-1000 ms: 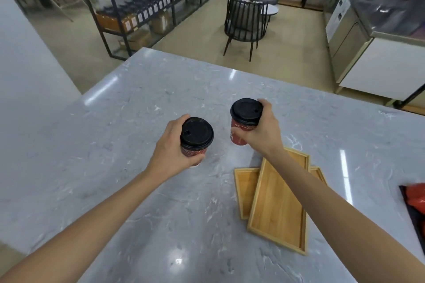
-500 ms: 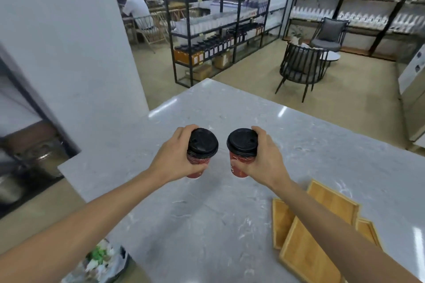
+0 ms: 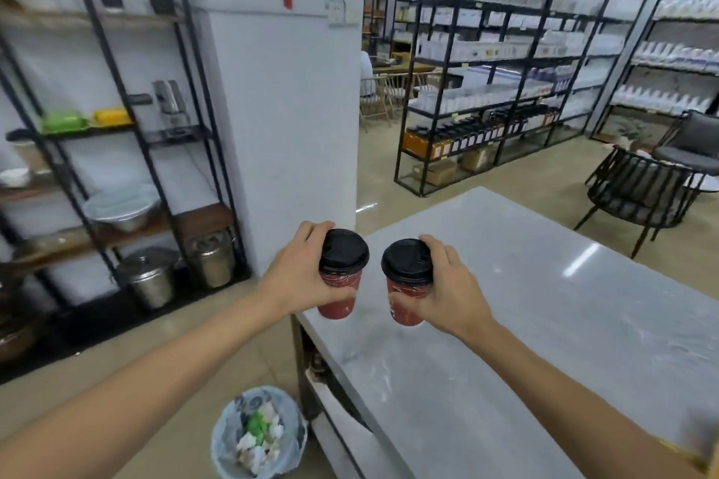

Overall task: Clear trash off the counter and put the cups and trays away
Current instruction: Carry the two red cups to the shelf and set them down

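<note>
I hold two red paper cups with black lids, one in each hand, upright and lifted above the left end of the grey marble counter (image 3: 544,315). My left hand (image 3: 299,276) grips the left cup (image 3: 339,299), which hangs over the counter's left corner. My right hand (image 3: 447,292) grips the right cup (image 3: 402,307) over the counter top. The cups are side by side, a small gap between them. The wooden trays are out of view.
A bin (image 3: 258,434) lined with a pale bag and holding paper trash stands on the floor below the counter's left end. A black shelf rack (image 3: 116,175) with steel pots and bowls stands at left, a white pillar (image 3: 288,109) behind the cups, stock shelves and a black chair (image 3: 638,191) beyond.
The view has swung left. Both hands carried the cups from mid-counter to its left end. The wooden trays have left the view; the bin is now fully in sight.
</note>
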